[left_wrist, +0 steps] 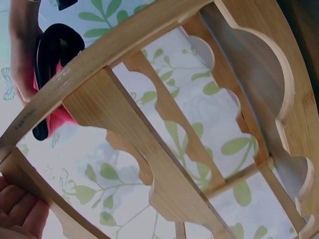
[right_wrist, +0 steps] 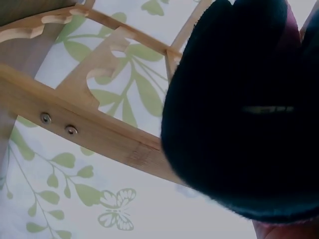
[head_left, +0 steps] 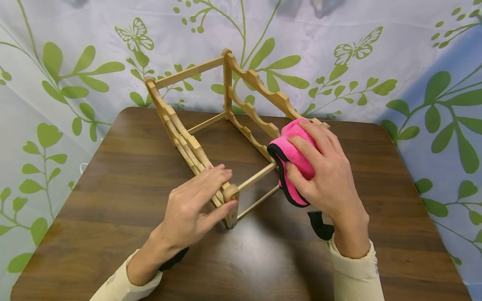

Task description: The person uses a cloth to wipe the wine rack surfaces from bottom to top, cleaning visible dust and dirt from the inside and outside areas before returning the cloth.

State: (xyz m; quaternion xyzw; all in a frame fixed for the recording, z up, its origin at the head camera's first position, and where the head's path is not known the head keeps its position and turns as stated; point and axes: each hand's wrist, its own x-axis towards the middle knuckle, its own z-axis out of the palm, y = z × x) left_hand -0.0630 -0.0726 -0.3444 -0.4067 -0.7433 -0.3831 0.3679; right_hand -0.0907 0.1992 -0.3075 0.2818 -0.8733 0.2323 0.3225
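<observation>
A light wooden rack [head_left: 227, 79] with scalloped slats, like a wine bottle rack, stands on the table. My left hand [head_left: 190, 213] grips its near left corner, fingers over the top rail and thumb by the rounded end. In the left wrist view, curled fingers [left_wrist: 20, 209] lie against a slat. My right hand [head_left: 327, 175] holds a folded pink cloth [head_left: 299, 156] with black edging against the near right corner, which it covers. In the right wrist view the cloth [right_wrist: 239, 139] looms dark beside a rail [right_wrist: 99, 124] with two screws.
Under the rack is a brown wood-grain table [head_left: 124, 167]. A pale curtain [head_left: 101, 25] printed with green leaves and butterflies hangs behind and around it. Black straps [head_left: 321, 225] show at both wrists, below cream sleeves [head_left: 354, 271].
</observation>
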